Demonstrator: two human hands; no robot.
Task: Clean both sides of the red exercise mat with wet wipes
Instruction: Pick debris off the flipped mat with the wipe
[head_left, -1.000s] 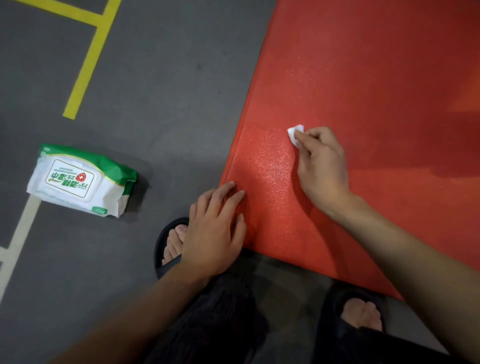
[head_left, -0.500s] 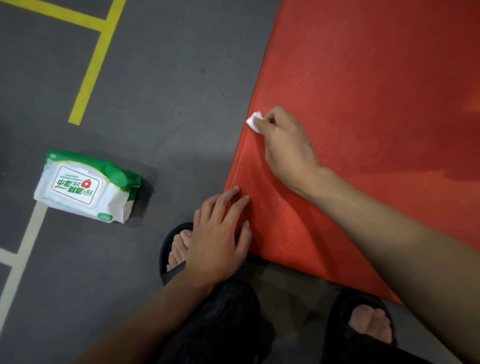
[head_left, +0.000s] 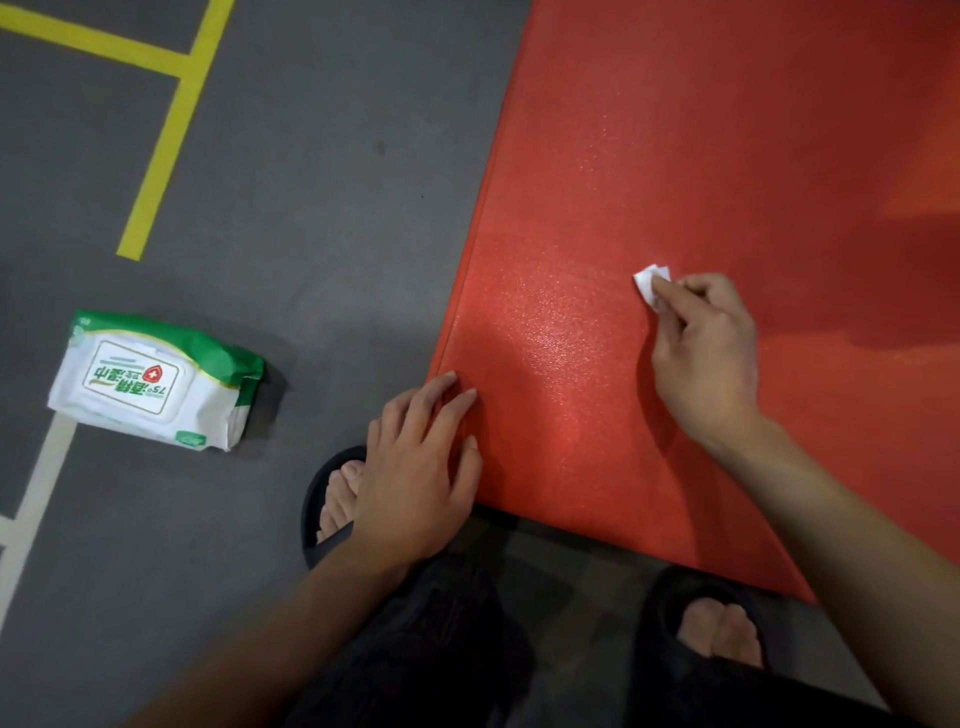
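While the right hand (head_left: 706, 358) pinches a small folded white wet wipe (head_left: 650, 287) between thumb and curled fingers and presses it onto the red exercise mat (head_left: 727, 156), the left hand (head_left: 415, 478) lies flat with fingers straight, its fingertips resting on the mat's near left corner. Around the hands the mat lies on the grey floor (head_left: 322, 156), filling the upper right of the view, and its surface glistens between the two hands. Below the left hand a foot in a black slipper (head_left: 324, 499) shows, with a second slipper (head_left: 717, 618) lower right. Well apart to the left, a green-and-white wipes pack (head_left: 150, 382) lies on the floor, near yellow floor lines (head_left: 166, 135)
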